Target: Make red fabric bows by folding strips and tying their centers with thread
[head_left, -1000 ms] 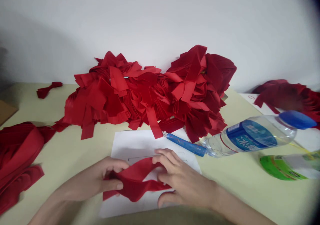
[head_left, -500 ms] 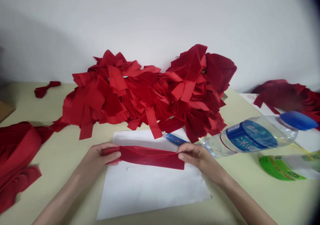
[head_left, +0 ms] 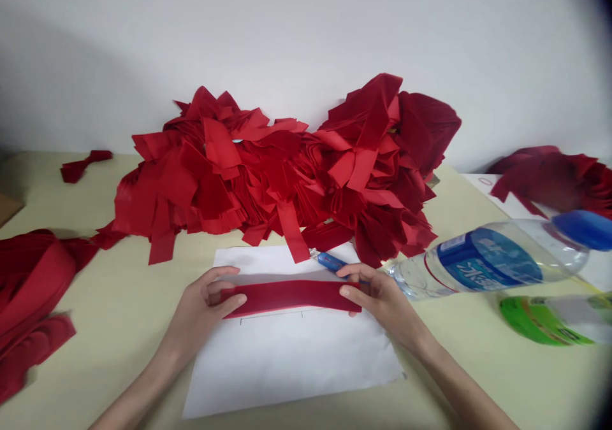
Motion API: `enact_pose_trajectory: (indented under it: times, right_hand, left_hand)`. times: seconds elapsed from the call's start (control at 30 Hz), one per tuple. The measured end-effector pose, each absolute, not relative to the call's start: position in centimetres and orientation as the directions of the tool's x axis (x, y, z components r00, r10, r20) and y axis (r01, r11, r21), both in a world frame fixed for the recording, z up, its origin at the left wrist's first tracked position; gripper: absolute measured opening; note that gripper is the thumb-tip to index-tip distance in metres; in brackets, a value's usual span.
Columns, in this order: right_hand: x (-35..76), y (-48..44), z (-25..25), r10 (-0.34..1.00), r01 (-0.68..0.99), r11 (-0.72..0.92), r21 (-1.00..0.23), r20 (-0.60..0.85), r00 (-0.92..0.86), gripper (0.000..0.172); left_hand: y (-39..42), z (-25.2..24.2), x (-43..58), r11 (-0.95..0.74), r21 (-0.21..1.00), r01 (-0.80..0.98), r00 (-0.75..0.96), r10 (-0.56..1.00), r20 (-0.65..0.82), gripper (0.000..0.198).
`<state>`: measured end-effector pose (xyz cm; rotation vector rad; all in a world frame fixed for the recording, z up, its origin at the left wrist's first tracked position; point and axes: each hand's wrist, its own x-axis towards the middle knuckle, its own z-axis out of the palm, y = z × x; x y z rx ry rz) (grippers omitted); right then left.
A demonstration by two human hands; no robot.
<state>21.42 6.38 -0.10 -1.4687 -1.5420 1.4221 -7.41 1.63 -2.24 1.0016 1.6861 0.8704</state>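
Together, left hand (head_left: pixel 203 306), right hand (head_left: pixel 377 301) — gripping one red strip (head_left: pixel 287 295)

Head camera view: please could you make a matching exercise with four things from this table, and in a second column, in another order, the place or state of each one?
Things:
1. Left hand
2. Right hand
3. Blue pen
4. Plastic water bottle

Places and states:
A. Holding the right end of the red fabric strip
B. Lying on its side, with the blue cap to the right
C. Holding the left end of the strip
D. Lying at the top edge of the sheet of white paper

Right pairs: 1-C, 2-A, 3-D, 4-B
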Motion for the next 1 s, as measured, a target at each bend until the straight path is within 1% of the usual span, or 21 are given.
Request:
enact_pose_trajectory:
  times: [0.07, 0.13, 0.2, 0.27, 0.33, 0.43, 0.5, 0.6, 0.67, 0.73, 0.8, 0.9, 1.0]
  right_hand:
    - [21.9, 6.4, 0.0, 0.918, 0.354, -0.202, -0.913, -0.302, -0.256, 0.031]
    - [22.4, 6.4, 0.0, 0.868, 0.34, -0.268, -0.901, -0.379, -0.321, 0.032]
    - [22.9, 6.5, -0.1, 0.841, 0.343, -0.289, -0.894, -0.408, -0.356, 0.03]
    - [23.1, 6.7, -0.3, 0.863, 0.368, -0.257, -0.893, -0.384, -0.328, 0.027]
    - [23.0, 6.7, -0.5, 0.889, 0.372, -0.233, -0.898, -0.352, -0.293, 0.026]
    - [23.0, 6.8, -0.4, 0.898, 0.361, -0.218, -0.907, -0.331, -0.29, 0.028]
    - [23.0, 6.8, -0.3, 0.901, 0.367, -0.209, -0.907, -0.324, -0.288, 0.029]
    - [23.3, 6.8, -0.3, 0.902, 0.373, -0.237, -0.897, -0.346, -0.26, 0.033]
    - [23.4, 6.9, -0.3, 0.901, 0.364, -0.275, -0.89, -0.371, -0.227, 0.035]
    - [23.5, 6.8, -0.3, 0.891, 0.335, -0.322, -0.886, -0.403, -0.208, 0.038]
    - [23.7, 6.8, -0.1, 0.868, 0.274, -0.378, -0.884, -0.441, -0.228, 0.04]
    - [24.2, 6.7, 0.2, 0.814, 0.182, -0.449, -0.875, -0.485, -0.32, 0.037]
    - [24.6, 6.7, 0.2, 0.812, 0.196, -0.444, -0.874, -0.485, -0.325, 0.031]
  left_hand:
    - [1.6, -2.5, -7.5, 0.43, 0.881, 0.198, -0.22, 0.895, -0.388, 0.046]
    - [1.7, -2.6, -7.7, 0.421, 0.888, 0.184, -0.187, 0.902, -0.388, 0.042]
    - [1.7, -2.4, -7.7, 0.402, 0.904, 0.145, -0.151, 0.912, -0.381, 0.04]
    - [1.6, -2.2, -7.5, 0.406, 0.912, 0.068, -0.133, 0.909, -0.395, 0.041]
    - [1.5, -2.1, -7.3, 0.429, 0.903, 0.023, -0.138, 0.896, -0.422, 0.039]
    - [1.4, -2.1, -7.1, 0.413, 0.908, 0.068, -0.176, 0.901, -0.396, 0.028]
    - [1.4, -2.0, -7.1, 0.389, 0.918, 0.083, -0.201, 0.908, -0.367, 0.025]
    - [1.4, -1.9, -7.1, 0.404, 0.914, 0.043, -0.224, 0.895, -0.385, 0.031]
    - [1.4, -1.9, -7.1, 0.425, 0.905, 0.013, -0.205, 0.887, -0.414, 0.036]
    - [1.4, -1.8, -7.0, 0.439, 0.898, -0.008, -0.167, 0.885, -0.434, 0.031]
    - [1.3, -1.8, -7.0, 0.444, 0.896, -0.02, -0.156, 0.884, -0.441, 0.029]
    - [1.2, -1.8, -7.1, 0.471, 0.882, -0.015, -0.181, 0.866, -0.466, 0.034]
    - [1.2, -1.7, -7.2, 0.512, 0.859, -0.006, -0.179, 0.844, -0.505, 0.037]
